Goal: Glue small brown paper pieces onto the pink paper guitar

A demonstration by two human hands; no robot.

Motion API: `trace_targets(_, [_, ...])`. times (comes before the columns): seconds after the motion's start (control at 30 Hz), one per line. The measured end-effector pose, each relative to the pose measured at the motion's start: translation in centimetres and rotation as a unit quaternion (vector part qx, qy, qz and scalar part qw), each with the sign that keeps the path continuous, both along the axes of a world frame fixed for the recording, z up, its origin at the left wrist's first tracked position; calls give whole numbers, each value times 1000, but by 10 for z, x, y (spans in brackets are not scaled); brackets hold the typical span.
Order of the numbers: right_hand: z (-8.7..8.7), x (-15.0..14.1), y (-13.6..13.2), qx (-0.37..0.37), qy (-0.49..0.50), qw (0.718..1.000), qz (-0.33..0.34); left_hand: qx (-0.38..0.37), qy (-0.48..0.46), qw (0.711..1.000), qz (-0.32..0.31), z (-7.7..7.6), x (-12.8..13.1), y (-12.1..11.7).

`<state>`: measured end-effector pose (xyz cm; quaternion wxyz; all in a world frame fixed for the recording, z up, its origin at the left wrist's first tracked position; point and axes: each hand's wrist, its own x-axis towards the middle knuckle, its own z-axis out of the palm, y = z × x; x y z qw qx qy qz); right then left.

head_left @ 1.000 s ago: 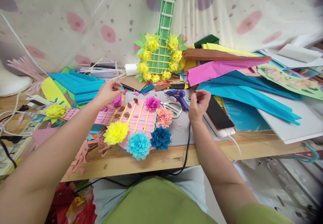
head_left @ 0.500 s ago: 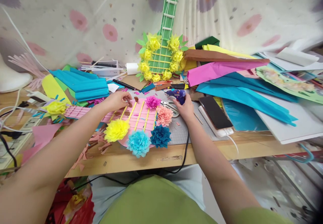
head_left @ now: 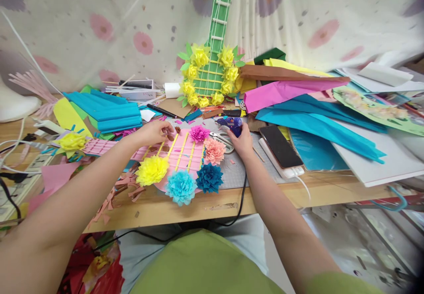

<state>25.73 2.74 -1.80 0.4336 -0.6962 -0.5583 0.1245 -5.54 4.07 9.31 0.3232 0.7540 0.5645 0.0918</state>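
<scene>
at two o'clock of the pink guitar (head_left: 176, 155), right hand (head_left: 242, 143) grips glue gun (head_left: 233, 123), best kept steady; left hand (head_left: 155, 134): grasp unclear.

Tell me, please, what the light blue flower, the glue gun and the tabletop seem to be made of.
Light blue flower: probably matte crepe or tissue paper, given its thin, ruffled layers.
Glue gun: likely smooth, hard plastic, judging by its moulded body.
Tabletop: apparently wood, finish unclear, from its tan, marked surface.
</scene>
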Motion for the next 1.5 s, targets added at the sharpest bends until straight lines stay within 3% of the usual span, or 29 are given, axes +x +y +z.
trace_targets(0.2, [-3,-1,1,6,3,1000,-1,96,29,994,-33,-1,-3,1])
trace_targets(0.3, [1,1,0,86,-2,996,-7,174,41,983,-47,1,-7,-1])
trace_targets(0.43, [28,-3,-9,244,-16,969,-44,274,38,957,-83,0,-9,-6])
trace_targets(0.5, [48,-15,-15,259,6,966,-8,315,29,944,-100,-2,-7,-8])
trace_targets(0.6, [74,-46,-17,154,77,969,179,372,12,920,-121,-5,-1,-12])
trace_targets(0.7, [86,-79,-13,-2,115,933,341,416,-5,898,-145,-5,3,-16])
trace_targets(0.83, [90,-106,-4,-78,114,905,403,442,-12,883,-155,-5,3,-19])
trace_targets(0.97, [92,-119,-1,-102,109,892,427,434,-5,888,-154,-7,0,-18])
trace_targets(1.17, [95,-126,3,-110,74,914,382,362,5,921,-144,-6,-3,-22])
trace_targets(1.23, [96,-127,3,-114,71,915,380,333,-5,937,-102,-2,-2,-25])
trace_targets(1.4, [98,-130,2,-99,51,909,402,196,-137,967,83,4,5,-23])
trace_targets(1.5, [100,-132,1,-96,55,907,406,73,-202,970,111,4,8,-17])
